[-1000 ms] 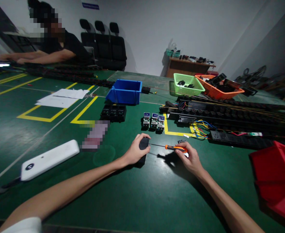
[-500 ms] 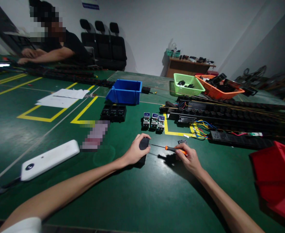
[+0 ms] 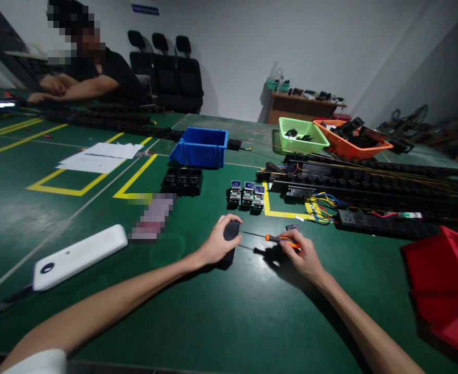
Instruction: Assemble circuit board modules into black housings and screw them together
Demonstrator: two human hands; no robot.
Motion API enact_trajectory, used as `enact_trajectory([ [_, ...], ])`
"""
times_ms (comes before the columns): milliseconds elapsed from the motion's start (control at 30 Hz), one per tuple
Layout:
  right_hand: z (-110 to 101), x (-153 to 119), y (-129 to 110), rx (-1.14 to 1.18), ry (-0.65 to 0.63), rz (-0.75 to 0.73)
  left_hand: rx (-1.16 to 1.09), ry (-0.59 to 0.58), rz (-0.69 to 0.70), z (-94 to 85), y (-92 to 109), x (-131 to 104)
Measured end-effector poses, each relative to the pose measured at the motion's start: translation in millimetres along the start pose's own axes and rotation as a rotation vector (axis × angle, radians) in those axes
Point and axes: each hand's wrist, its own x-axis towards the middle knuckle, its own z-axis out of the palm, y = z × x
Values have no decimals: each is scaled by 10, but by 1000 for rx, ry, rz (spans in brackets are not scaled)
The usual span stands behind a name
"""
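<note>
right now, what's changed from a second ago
The screwdriver has turned in the right hand, and the co-worker's far hand has drawn back rightward in view. The left hand still grips the black block; the three small modules haven't moved.

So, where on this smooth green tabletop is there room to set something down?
Bare tabletop lies between the wearer's left forearm and right forearm, and between the right forearm and the angular red plastic bin. Crowded: far right, with long black rails, coloured wires and an orange plastic basket.
</note>
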Motion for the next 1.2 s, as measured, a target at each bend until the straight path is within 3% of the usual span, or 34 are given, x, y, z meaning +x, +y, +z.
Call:
enact_trajectory([
  [267, 17, -12, 50, 18, 36, -44, -3, 0, -6, -1, 13, -3],
  [633, 20, 24, 44, 101, 76, -242, 15, 18, 7, 8, 1, 4],
  [1200, 16, 21, 13, 92, 98, -238, 4, 8, -5, -1, 23, 0],
])
